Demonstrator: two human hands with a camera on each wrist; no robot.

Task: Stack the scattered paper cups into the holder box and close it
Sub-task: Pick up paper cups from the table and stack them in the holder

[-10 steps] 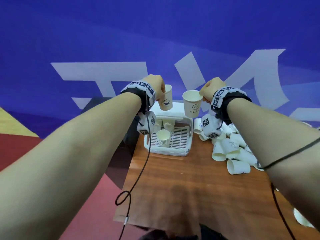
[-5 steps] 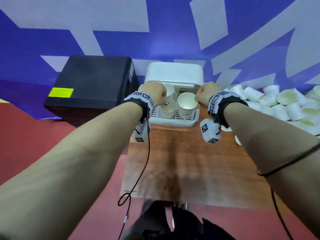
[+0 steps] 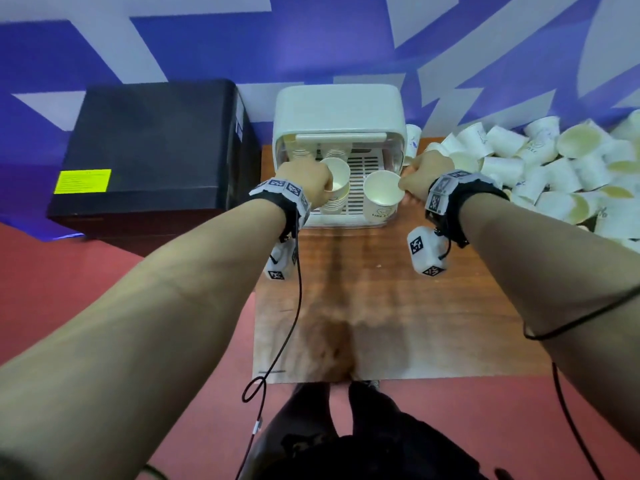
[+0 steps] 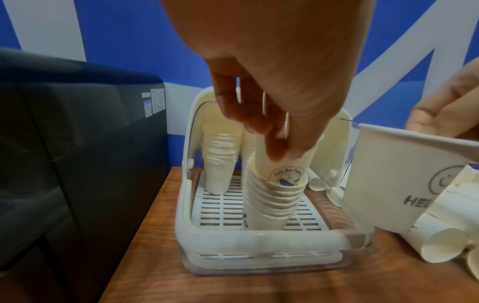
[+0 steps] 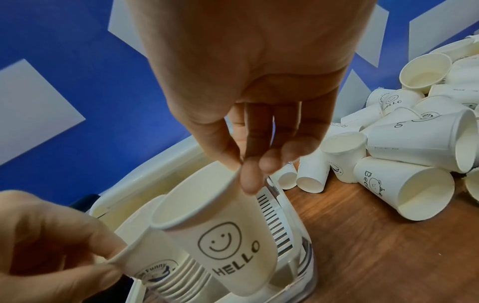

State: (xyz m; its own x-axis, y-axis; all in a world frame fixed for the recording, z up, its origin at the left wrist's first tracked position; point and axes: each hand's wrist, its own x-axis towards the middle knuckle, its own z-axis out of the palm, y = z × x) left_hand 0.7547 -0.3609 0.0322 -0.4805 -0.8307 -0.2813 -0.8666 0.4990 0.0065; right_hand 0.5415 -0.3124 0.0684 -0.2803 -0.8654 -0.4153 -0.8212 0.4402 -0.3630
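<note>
The white holder box (image 3: 337, 109) stands open at the table's far edge, its lid tipped back. My left hand (image 3: 306, 183) pinches the rim of a "Funny" paper cup (image 4: 285, 162) and holds it partly seated in the front stack of cups (image 4: 272, 205) on the slotted tray (image 4: 223, 207). A second stack (image 4: 220, 155) stands at the back left of the box. My right hand (image 3: 420, 176) pinches the rim of a "HELLO" smiley cup (image 5: 220, 235), held tilted over the box's right side. Loose cups (image 3: 540, 168) lie piled to the right.
A black box (image 3: 149, 150) with a yellow label sits close against the holder's left side. The wooden table (image 3: 381, 306) extends toward me from the holder. A blue and white wall is right behind. Cables hang from both wrists.
Both hands came down from above the box. The left cup now sits in the front stack; the right cup hangs low over the box's right side. My view tilted downward.
</note>
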